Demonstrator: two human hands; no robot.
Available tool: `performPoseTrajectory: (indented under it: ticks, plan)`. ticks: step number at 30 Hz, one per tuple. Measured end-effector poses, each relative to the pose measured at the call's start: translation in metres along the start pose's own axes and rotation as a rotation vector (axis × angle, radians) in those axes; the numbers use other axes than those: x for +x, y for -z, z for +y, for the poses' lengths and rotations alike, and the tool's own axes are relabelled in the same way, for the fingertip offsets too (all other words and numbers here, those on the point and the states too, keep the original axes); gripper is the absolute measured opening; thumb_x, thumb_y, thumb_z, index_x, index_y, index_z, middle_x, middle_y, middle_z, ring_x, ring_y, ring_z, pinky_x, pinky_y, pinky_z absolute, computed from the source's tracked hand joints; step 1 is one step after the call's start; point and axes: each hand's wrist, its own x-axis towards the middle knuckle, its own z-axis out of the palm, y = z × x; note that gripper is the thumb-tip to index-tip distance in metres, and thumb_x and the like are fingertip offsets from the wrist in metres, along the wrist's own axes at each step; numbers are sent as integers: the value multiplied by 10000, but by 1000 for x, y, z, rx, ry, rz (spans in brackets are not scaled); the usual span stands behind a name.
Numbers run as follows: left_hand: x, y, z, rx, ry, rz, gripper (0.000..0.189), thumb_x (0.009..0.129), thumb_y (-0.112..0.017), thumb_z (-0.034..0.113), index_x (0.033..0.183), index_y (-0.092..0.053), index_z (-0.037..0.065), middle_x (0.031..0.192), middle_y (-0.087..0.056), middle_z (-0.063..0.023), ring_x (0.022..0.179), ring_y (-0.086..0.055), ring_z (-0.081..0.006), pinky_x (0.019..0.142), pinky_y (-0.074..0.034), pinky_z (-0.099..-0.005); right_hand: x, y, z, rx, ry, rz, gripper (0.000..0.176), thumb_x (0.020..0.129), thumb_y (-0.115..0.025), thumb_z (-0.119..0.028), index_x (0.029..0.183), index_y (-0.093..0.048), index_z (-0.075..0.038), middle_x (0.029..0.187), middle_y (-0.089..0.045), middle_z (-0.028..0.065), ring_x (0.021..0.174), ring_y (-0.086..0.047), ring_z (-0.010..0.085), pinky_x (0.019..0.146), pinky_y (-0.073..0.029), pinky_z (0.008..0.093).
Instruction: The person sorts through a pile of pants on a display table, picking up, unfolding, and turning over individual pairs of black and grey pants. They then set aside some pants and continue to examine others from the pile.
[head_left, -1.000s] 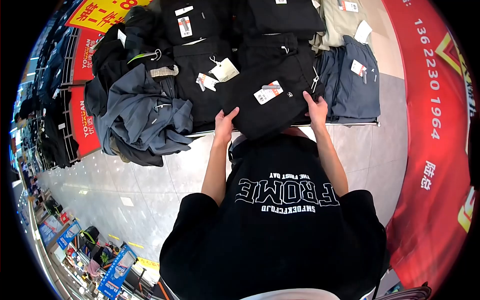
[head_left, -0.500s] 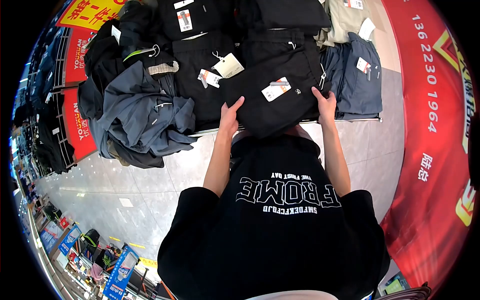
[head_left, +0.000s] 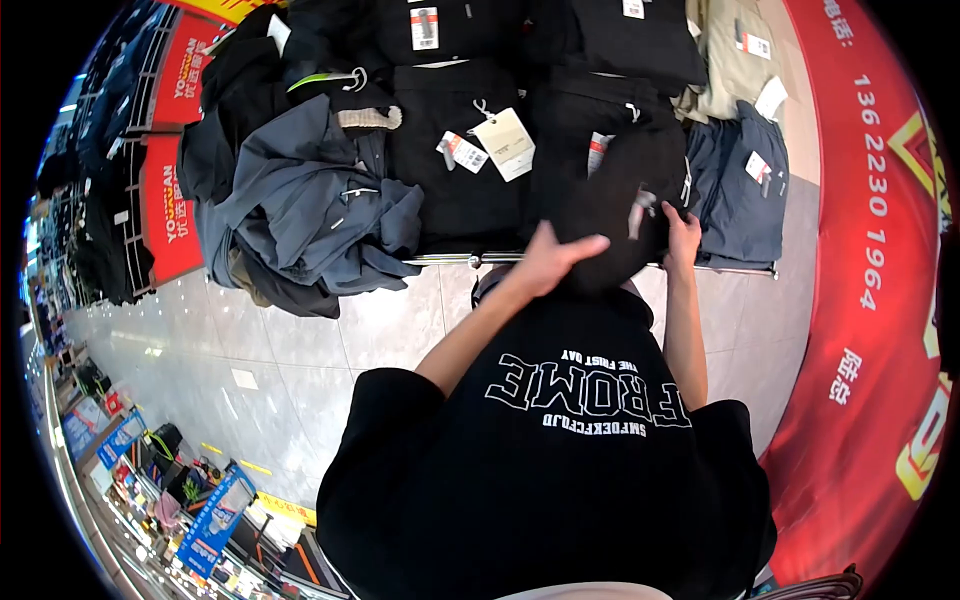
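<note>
A folded pair of black pants point(head_left: 610, 215), smeared by motion, is held between my two hands at the front edge of the display. My left hand point(head_left: 560, 262) grips its left side, thumb across the top and other fingers partly hidden. On the right edge, my right hand point(head_left: 683, 235) pinches the cloth near a white drawstring. Beneath and behind lies another black pair point(head_left: 570, 115) with a tag. To the left is a black pair point(head_left: 425, 205) bearing a cream hang tag point(head_left: 504, 145) and a price sticker.
A rumpled heap of grey-blue clothes point(head_left: 300, 190) hangs over the display's left front. Folded dark blue pants point(head_left: 740, 205) lie at the right, with beige ones point(head_left: 735, 75) behind. A metal rail point(head_left: 450, 260) runs along the front. A red banner point(head_left: 850, 250) stands at far right.
The black pants have turned and narrowed, their left side brought inward. My left hand has moved right and closer to my body; my right hand stays at the right edge. The view has shifted slightly.
</note>
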Motion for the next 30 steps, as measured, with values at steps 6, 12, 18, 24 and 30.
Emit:
performPoseTrajectory:
  ticks: [6, 12, 18, 24, 30]
  plan:
    - [27, -85, 39, 1, -316, -233, 341, 834, -686, 89, 1134, -569, -22, 1055, -619, -40, 968, -562, -118, 863, -457, -273, -49, 21, -46, 476, 123, -259, 348, 923, -532, -186, 1147, -557, 81, 1093, -630, 136, 932, -636, 204, 810, -526, 307]
    - [49, -108, 96, 52, -397, -186, 414, 807, -722, 169, 1095, -528, -57, 1021, -610, -75, 945, -569, -142, 838, -461, -272, -145, 28, -125, 798, -234, -398, 490, 976, -433, -396, 1320, -461, -48, 1225, -582, 121, 1011, -625, 283, 884, -505, 401]
    - [33, -107, 111, 149, -526, -66, 620, 788, -755, 230, 1183, -420, -111, 1079, -601, -133, 1012, -576, -185, 871, -462, -291, -135, 5, -122, 674, -446, -1378, 570, 960, -413, -449, 1365, -404, -49, 1303, -526, 123, 1156, -544, 247, 978, -445, 388]
    - [-28, -81, 160, 68, -784, 81, 221, 810, -706, 41, 1012, -631, -11, 964, -662, -46, 877, -620, -121, 808, -487, -262, -121, -61, -210, 971, -366, -1012, 479, 919, -528, -381, 1218, -555, -7, 1189, -613, 119, 1076, -594, 256, 977, -455, 377]
    - [-75, -2, 138, 14, -888, 316, 371, 833, -638, -21, 1194, -555, -14, 1164, -602, -79, 1061, -566, -171, 950, -429, -307, -115, -137, -246, 810, 16, -916, 651, 830, -651, -120, 1391, -349, 10, 1264, -532, 152, 1113, -558, 253, 964, -445, 359]
